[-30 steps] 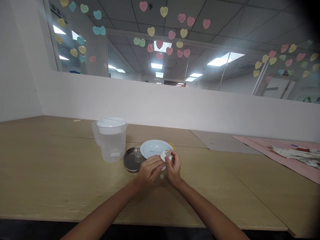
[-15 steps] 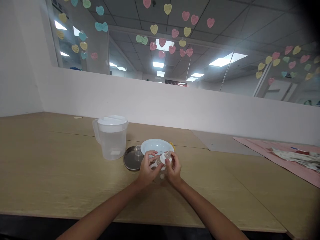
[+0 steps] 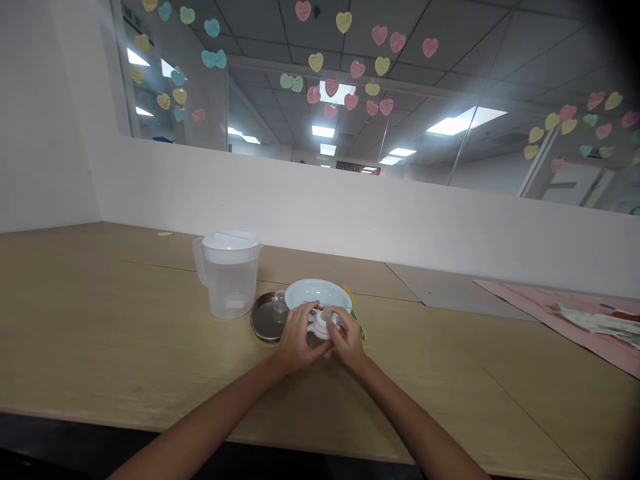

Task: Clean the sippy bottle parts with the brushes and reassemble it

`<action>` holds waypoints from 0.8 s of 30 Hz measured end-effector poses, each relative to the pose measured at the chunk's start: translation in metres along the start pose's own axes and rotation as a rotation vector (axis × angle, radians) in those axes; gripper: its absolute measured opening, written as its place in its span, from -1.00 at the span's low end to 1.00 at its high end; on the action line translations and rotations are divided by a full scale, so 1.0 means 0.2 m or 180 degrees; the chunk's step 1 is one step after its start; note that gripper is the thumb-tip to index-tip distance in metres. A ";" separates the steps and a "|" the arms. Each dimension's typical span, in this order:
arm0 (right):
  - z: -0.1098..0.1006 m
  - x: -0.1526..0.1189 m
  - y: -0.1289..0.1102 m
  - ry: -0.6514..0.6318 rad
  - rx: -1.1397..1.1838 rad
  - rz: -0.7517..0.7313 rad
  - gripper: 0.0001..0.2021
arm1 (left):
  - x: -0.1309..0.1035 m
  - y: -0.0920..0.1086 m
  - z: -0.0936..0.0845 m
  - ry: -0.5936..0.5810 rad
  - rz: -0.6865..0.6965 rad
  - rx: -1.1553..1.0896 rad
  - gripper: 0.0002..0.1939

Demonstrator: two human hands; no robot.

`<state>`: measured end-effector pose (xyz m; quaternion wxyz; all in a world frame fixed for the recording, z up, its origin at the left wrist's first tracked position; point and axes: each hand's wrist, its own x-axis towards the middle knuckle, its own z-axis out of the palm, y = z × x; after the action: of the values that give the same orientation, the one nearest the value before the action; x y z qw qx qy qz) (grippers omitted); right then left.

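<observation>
While both hands meet at the near side of the white bowl (image 3: 301,291), the white fitting (image 3: 323,326) sits between them, just in front of the bowl's near rim as seen from the wearer. Its axis runs close to upright: broad collar low, translucent tip (image 3: 327,311) up, with a slight lean to the right. Right hand (image 3: 349,339) – thumb and forefinger closed on the fitting from the bowl's right front, thumb on the collar, forefinger beside the tip. Left hand (image 3: 299,339) – at the bowl's left front, curved into an open arch, fingers above and thumb below, so the fitting lies to the right of its palm, in the mouth of that arch. Whether the left fingertips press on it cannot be told; part of the grip is hidden. Right hand therefore judged nearer to the tip, the left nearer to the lower white edge. Around the bowl: metal tray (image 3: 264,325) just left, bearing a small clear cup (image 3: 280,303); lidded jug (image 3: 233,287) farther left, handle facing away from the bowl; green strip (image 3: 360,325) just right, partly behind the right hand.
</observation>
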<state>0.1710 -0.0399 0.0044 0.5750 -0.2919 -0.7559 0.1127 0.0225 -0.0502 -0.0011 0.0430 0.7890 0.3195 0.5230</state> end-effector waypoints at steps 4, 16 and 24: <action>-0.02 0.06 -0.01 -0.0094 0.0353 0.0406 -0.73 | 0.01 -0.02 -0.01 -0.0167 -0.0073 -0.0193 -0.25; -0.05 0.04 0.04 0.0405 0.0201 0.0245 -0.79 | 0.02 -0.01 -0.01 -0.0172 -0.0033 -0.0211 -0.22; -0.04 -0.01 -0.04 0.0421 -0.0765 -0.1035 -0.88 | 0.02 -0.03 -0.02 -0.0233 0.0037 -0.0041 -0.30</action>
<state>0.1775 -0.0487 0.0087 0.5950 -0.2394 -0.7617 -0.0920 0.0185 -0.0443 0.0019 0.0567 0.8092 0.3097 0.4961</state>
